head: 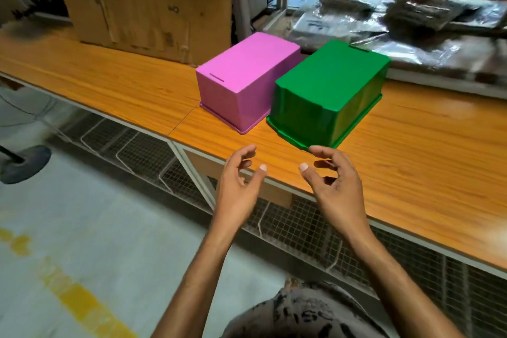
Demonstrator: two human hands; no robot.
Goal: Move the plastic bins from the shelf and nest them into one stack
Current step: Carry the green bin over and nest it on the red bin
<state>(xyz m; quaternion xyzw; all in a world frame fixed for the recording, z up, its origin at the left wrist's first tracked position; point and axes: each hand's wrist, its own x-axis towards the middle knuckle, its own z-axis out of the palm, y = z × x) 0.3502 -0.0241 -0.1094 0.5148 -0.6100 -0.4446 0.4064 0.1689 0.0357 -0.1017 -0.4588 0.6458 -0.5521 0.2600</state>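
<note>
L hand (238, 186) hovers over the front edge of the wooden shelf (115, 82), fingers loosely curled, thumb apart from index w/ a moderate gap, holding nothing. R hand (333, 186) is beside it, same pose: fingers half-curled, thumb spread, nothing held. R index tip sits right at the near rim of the green bin (327, 96); can't tell if it's touching. L hand is clear of both bins.

Count: 2 plastic bins, 1 pink bin (244, 79), 1 green. Both upside down on the shelf, rims down, bases up. They sit side by side, pink on the left, green on the right & a bit nearer, near corners almost touching. Not nested.

Behind the pink one: 1 cardboard box (142, 5) on the same shelf. Further back right, blurred plastic-wrapped packs (384, 25); count unclear. Wire mesh panels (301, 228) below the shelf.
</note>
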